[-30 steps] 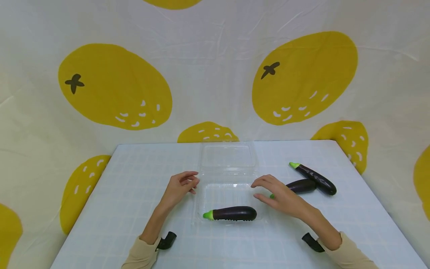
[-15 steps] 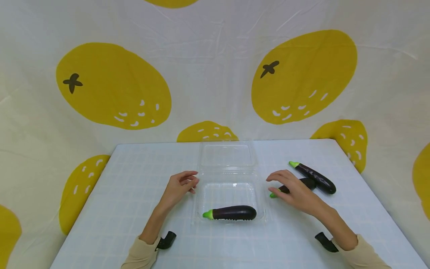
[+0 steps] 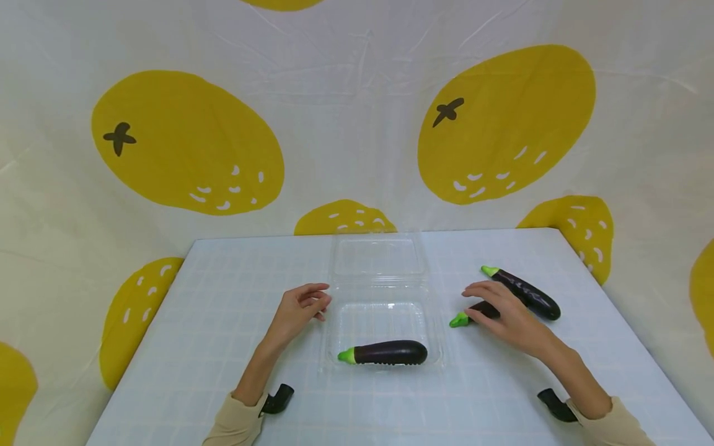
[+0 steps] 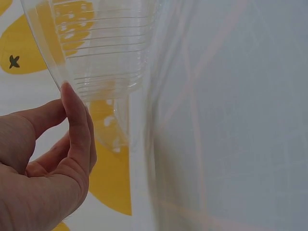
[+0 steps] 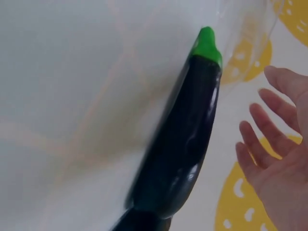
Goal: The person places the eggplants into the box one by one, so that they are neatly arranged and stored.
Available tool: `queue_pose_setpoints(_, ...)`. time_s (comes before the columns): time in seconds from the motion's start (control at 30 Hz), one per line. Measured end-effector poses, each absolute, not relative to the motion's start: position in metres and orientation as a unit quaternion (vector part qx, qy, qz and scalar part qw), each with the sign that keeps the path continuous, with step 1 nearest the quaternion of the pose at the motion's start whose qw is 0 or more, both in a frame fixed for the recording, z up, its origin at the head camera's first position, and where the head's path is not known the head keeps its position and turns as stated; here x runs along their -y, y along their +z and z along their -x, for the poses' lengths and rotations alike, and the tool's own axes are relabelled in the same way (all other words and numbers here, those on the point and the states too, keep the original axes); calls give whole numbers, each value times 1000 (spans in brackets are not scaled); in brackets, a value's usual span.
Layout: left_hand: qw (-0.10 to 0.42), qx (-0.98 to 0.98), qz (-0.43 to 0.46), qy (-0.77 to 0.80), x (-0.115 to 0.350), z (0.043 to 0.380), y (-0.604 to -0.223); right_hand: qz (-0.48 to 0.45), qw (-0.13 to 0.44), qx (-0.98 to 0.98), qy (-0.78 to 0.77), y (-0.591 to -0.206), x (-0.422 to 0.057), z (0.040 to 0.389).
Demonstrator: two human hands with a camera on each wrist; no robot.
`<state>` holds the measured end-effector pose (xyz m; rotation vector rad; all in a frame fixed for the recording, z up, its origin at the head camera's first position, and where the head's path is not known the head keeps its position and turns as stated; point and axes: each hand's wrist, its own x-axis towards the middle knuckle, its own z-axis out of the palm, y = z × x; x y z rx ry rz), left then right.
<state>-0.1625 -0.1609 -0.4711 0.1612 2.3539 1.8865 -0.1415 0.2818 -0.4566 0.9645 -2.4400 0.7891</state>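
Observation:
A clear plastic clamshell box (image 3: pixel 357 322) lies unfolded in the middle of the table, its lid (image 3: pixel 379 255) at the back. Along its front side rests a dark purple eggplant (image 3: pixel 393 352) with a green tip, pointing left. My left hand (image 3: pixel 301 310) pinches the box's left rim between thumb and fingers, as the left wrist view shows. To the right of the box, my right hand (image 3: pixel 510 316) hovers with parted fingers over a second eggplant (image 3: pixel 484 308), partly hiding it. In the right wrist view, space separates the fingers from that eggplant (image 5: pixel 180 134).
Behind the right hand a third eggplant (image 3: pixel 528 295) lies slanted, close to the second one. A pale checked cloth covers the table (image 3: pixel 223 272). At the back hangs a white curtain (image 3: pixel 351 124) with yellow fruit prints.
My right hand has moved rightward from the box's right side to above the second eggplant. The left hand stays at the left rim, and the eggplants have not moved.

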Motion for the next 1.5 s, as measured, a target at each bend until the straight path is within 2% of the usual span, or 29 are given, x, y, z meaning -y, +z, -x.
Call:
queue_pose_setpoints(0.73,60,-780,-58,621,159,160,-464,-309,169,906,236,-474,-309,140)
queue_pose_setpoints(1.1,62,-781,-59,619,160,159,-465,-344,199,899,181,-482,-312,146)
queue_pose_setpoints(1.5,62,-779,-59,621,161,160,-466,-286,156,931,163,-470,-304,139)
